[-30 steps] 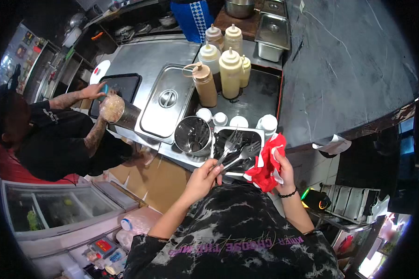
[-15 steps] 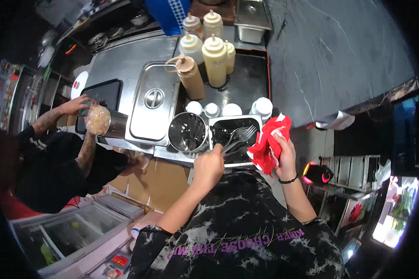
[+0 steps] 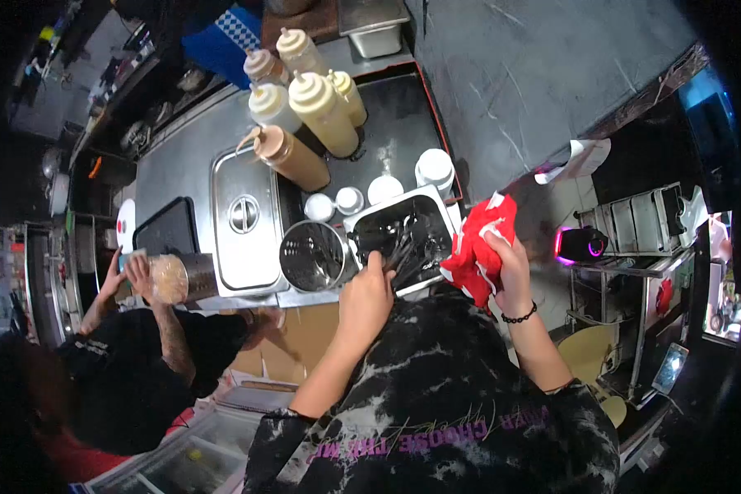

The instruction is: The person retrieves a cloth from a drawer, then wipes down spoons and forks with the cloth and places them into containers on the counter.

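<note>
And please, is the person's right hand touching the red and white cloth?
Touching. The head view shows the right hand gripping the red and white cloth, its thumb lying over the fabric.

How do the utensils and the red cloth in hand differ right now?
The utensils are slim and greyish; the red cloth is broad, crumpled and patched with white. The left hand holds the utensils over the rectangular container, whereas the red cloth is in the right hand. Both are held.
</note>
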`<move>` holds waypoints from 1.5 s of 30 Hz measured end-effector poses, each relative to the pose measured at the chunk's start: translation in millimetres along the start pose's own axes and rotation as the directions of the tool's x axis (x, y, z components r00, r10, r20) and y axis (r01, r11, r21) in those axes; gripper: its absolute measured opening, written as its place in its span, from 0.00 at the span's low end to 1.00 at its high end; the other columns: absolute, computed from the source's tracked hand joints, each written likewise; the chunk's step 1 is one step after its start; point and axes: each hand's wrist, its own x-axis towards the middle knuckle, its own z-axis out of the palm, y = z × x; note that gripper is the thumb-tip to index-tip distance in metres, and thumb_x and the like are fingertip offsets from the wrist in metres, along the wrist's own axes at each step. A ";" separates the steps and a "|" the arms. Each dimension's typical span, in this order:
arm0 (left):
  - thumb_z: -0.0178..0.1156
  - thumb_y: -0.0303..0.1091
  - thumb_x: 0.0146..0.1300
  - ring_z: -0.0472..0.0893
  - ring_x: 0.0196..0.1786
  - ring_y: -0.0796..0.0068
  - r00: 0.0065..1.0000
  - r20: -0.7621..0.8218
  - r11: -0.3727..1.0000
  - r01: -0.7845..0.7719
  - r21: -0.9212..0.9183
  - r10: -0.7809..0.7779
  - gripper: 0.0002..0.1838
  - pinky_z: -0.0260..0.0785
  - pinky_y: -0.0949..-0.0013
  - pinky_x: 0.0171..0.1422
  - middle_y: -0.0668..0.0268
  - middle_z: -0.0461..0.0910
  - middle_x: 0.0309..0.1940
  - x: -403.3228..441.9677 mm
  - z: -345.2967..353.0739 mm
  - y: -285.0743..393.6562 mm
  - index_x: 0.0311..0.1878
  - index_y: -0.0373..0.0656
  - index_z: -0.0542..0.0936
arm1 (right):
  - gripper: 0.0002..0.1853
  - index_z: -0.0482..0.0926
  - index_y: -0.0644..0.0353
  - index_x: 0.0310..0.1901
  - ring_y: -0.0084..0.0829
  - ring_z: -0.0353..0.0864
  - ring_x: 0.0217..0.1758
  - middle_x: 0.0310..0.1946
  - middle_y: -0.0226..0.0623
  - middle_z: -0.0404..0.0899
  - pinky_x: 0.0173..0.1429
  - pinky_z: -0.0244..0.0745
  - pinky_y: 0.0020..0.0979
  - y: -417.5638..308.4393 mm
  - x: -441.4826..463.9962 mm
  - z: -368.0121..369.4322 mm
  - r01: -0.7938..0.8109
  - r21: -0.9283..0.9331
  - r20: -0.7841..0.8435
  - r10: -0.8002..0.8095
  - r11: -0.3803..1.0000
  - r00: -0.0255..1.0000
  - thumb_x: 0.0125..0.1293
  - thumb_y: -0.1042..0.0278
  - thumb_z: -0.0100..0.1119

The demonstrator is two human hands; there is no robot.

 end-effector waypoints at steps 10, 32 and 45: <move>0.44 0.37 0.67 0.76 0.27 0.41 0.991 -0.043 0.982 0.115 -0.150 -0.123 0.10 0.64 0.45 0.30 0.45 0.75 0.20 -1.0 -7.4 0.1 0.37 0.40 0.69 | 0.14 0.71 0.61 0.49 0.23 0.77 0.41 0.40 0.32 0.77 0.45 0.72 0.24 6.2 -5.6 -1.0 -0.043 -0.035 0.008 0.043 0.998 0.999 0.61 0.71 0.53; 0.55 0.28 0.62 0.73 0.20 0.80 0.969 0.188 0.005 0.191 -0.982 -0.163 0.05 0.65 0.78 0.24 0.64 0.77 0.24 -17.5 -23.6 -8.1 0.38 0.39 0.72 | 0.15 0.69 0.63 0.52 0.26 0.77 0.46 0.44 0.36 0.76 0.52 0.70 0.28 -8.1 10.1 19.1 0.032 -0.048 0.220 -0.021 0.998 0.975 0.65 0.67 0.49; 0.48 0.26 0.64 0.70 0.19 0.72 0.992 0.038 0.356 0.079 -0.931 -0.119 0.07 0.61 0.73 0.23 0.62 0.73 0.24 -36.1 -12.9 1.2 0.40 0.45 0.60 | 0.22 0.68 0.64 0.56 0.35 0.73 0.54 0.54 0.42 0.71 0.58 0.66 0.33 -30.9 11.0 89.6 0.590 -0.144 0.648 -0.375 0.795 0.663 0.57 0.74 0.49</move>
